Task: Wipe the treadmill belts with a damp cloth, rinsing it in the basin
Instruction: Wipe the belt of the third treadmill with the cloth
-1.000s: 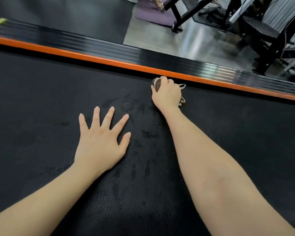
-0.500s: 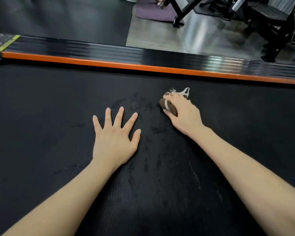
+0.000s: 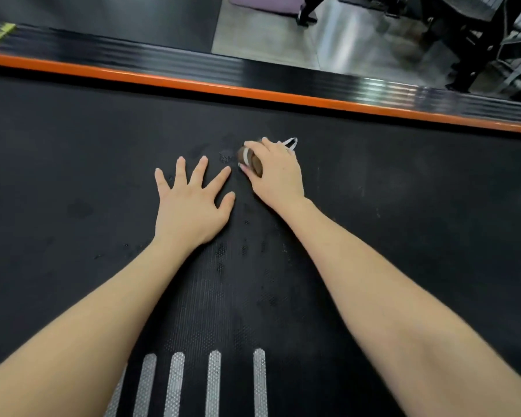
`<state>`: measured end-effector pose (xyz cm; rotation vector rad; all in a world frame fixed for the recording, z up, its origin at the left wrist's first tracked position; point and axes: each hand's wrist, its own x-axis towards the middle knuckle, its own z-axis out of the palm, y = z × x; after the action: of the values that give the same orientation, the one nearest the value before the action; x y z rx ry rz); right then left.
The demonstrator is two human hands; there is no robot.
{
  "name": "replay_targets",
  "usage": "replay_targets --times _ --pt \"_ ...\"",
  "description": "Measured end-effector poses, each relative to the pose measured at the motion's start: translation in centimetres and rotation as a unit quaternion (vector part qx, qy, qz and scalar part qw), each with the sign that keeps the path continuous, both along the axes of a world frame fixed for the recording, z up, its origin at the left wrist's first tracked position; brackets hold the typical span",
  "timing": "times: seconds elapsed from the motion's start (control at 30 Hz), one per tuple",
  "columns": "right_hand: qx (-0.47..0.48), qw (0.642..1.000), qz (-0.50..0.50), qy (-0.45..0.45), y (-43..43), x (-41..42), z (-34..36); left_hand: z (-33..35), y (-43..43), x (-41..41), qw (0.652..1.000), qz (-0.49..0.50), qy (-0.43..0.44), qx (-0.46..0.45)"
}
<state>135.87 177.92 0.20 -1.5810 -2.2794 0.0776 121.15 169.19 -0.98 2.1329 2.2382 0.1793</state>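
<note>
Cloth [image 3: 251, 164] sits bunched in the right hand [image 3: 278, 179], pressed on the belt [image 3: 73, 152] mid-width; left hand [image 3: 190, 206] lies flat, fingers [image 3: 179, 173] spread. Damp specks [image 3: 223, 156] mark only the middle, so most wiping seems left; no basin in view.

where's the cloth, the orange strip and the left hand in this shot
cloth [image 3: 253, 165], head view, on the brown bunched part beside its white stripe
orange strip [image 3: 253, 92], head view, about midway along its length
left hand [image 3: 190, 212], head view, middle of the back of the hand
</note>
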Motion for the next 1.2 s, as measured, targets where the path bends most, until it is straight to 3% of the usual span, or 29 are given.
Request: replay_targets --times 0.1,0.2,0.3,0.37,0.47,0.53,0.57,0.7,0.83,1.03,1.1,1.2 --pt "0.022 0.992 0.116 0.034 -8.0 3.0 -0.3 0.2 0.0 -0.1 1.0 -0.002 -0.007 -0.007" --pt "-0.044 0.971 0.234 0.012 -20.8 7.4 0.1 0.5 0.0 -0.2 1.0 -0.006 -0.02 -0.011" --pt "-0.053 0.944 0.326 -0.015 -23.2 9.3 0.6 1.9 -1.6 -0.2 0.999 -0.015 -0.047 -0.019" --pt "-0.046 0.948 0.311 -0.044 -19.3 9.1 0.8 2.9 -4.2 -0.1 0.998 -0.038 -0.04 0.001" --pt "-0.048 0.994 0.1 0.011 -13.2 6.8 0.8 3.1 -10.6 -1.3 0.999 -0.043 0.002 0.001" --pt "-0.048 0.998 -0.023 0.016 -11.2 4.8 0.9 2.5 -14.5 -2.4 0.998 -0.027 0.041 -0.036" --pt "-0.036 0.999 -0.037 0.007 -11.1 4.1 0.8 2.0 -15.7 -2.9 0.997 -0.019 0.051 -0.052" --pt "0.009 0.993 0.119 0.011 -17.5 3.7 0.5 0.5 -16.9 -3.2 0.998 -0.006 0.038 -0.051" --pt "-0.068 0.956 0.285 -0.016 -25.5 4.5 -0.1 0.2 -16.8 -3.3 0.999 -0.012 0.038 -0.027" --pt "-0.211 0.946 0.246 -0.025 -26.1 18.6 3.1 0.0 -16.9 -3.4 0.999 -0.014 0.027 -0.014" --pt "-0.211 0.948 0.238 -0.02 -26.3 18.5 3.4 -0.1 -16.8 -3.3 1.0 -0.009 0.019 -0.017" --pt "-0.154 0.942 0.298 -0.006 -26.2 11.1 2.1 -0.1 -16.7 -3.3 1.0 -0.009 0.018 -0.011"
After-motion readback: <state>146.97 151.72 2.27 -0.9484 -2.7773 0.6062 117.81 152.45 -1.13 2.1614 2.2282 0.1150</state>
